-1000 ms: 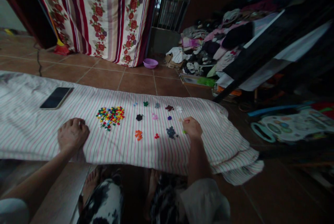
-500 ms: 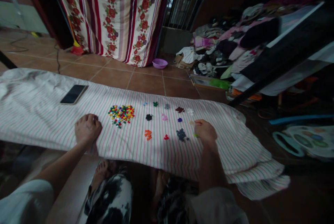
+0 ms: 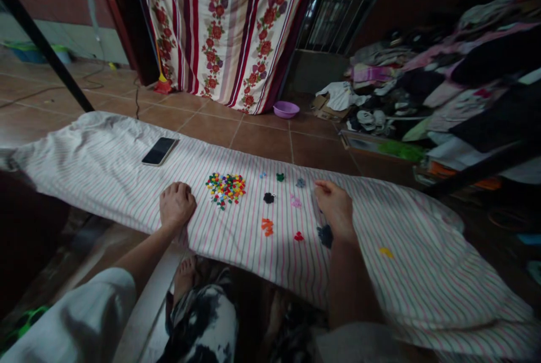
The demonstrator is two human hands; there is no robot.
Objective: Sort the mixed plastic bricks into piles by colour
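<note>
My right hand (image 3: 336, 209) hovers over the right side of the small sorted piles, thumb and forefinger pinched together; anything between them is too small to make out. Beneath it, the dark grey pile (image 3: 324, 235) is partly covered, and other piles are hidden. My left hand (image 3: 176, 205) rests on the striped cloth (image 3: 236, 244), fingers curled under. Just right of it lies a heap of mixed-colour little pieces (image 3: 226, 188). Between the hands are small single-colour groups, among them orange (image 3: 267, 226), black (image 3: 269, 198), pink (image 3: 296, 200), red (image 3: 298, 236) and green (image 3: 280, 177).
A phone (image 3: 160, 151) lies on the cloth at the left. Some yellow pieces (image 3: 386, 252) sit to the right of my right forearm. On the floor beyond are a purple basin (image 3: 286, 109), a hanging floral curtain (image 3: 220, 30) and a pile of clothes (image 3: 422, 75).
The view has swung left, so everything appears farther right. Against the cloth, my right hand has moved left, over the sorted piles. The yellow pieces have come into view. My left hand stays put.
</note>
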